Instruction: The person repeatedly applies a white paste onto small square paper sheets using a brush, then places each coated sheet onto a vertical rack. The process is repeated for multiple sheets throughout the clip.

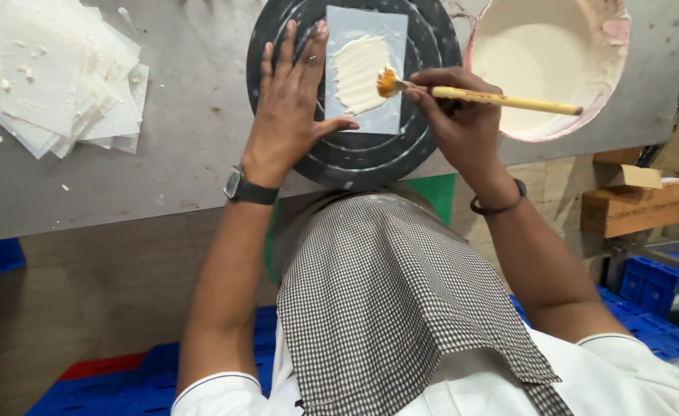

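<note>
The right hand's fingers (432, 85) are pinching together around the front of a brush (501, 99), close to its orange bristles, which gives fine control of the tip. The left hand's fingers (297, 62) are lying flat and slightly spread, fingertips pressing the left edge of a pale blue sheet (365, 69) so it is not sliding under the strokes; the thumb is sticking out to the right along the sheet's lower edge.

The right hand (462, 115) is dragging the bristles through a patch of white paste (358, 73) in the middle of the sheet. The left hand (289, 108) is resting partly on the sheet and partly on the dark round disc (424, 46) beneath it, which is sitting at upper centre of the frame and serving as a work base.

Just right of the disc, at upper right, a bowl (613, 46) of the same white paste is standing within easy reach of the brush. At upper left a loose pile of sheets (54, 77) is lying well apart on the grey table (193, 154), speckled with white bits; whether those are already coated I cannot tell from here.

A checked cloth (385, 308) is hanging down the person's front at lower centre, probably shielding the clothes.
</note>
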`<state>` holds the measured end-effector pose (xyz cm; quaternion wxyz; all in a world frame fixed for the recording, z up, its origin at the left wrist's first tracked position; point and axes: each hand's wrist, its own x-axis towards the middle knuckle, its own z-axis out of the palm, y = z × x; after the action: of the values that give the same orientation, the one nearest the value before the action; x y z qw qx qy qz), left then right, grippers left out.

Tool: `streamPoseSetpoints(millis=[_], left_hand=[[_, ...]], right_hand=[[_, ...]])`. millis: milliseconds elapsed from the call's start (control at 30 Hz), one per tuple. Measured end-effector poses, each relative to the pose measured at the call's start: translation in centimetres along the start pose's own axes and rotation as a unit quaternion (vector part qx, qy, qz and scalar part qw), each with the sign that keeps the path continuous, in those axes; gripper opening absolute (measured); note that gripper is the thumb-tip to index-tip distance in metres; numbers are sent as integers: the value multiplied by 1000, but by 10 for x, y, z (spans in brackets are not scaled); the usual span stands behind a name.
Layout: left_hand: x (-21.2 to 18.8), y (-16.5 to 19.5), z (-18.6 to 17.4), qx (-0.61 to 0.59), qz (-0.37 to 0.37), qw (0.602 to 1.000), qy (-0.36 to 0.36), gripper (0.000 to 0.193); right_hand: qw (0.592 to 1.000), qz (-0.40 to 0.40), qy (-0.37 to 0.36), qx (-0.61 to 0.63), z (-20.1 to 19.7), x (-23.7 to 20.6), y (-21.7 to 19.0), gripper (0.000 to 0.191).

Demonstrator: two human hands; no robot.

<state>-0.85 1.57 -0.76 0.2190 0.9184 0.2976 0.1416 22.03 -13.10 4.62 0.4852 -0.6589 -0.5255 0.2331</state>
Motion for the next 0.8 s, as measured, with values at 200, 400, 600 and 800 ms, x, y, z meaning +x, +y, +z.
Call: streamPoseSetpoints(millis=[200, 400, 600, 800], left_hand=[[-1, 1, 0, 6, -10, 1000, 3, 132], [4, 7, 5, -2, -55, 998, 10, 142], [-4, 16, 11, -10, -91, 995, 29, 139], [-6, 20, 11, 1, -107, 994, 27, 135]], right_hand=[[989, -94, -33, -113, 28, 35, -6, 12], [965, -204, -71, -146, 49, 56, 3, 11], [953, -235, -17, -191, 36, 59, 22, 13], [966, -139, 51, -214, 29, 59, 2, 9]])
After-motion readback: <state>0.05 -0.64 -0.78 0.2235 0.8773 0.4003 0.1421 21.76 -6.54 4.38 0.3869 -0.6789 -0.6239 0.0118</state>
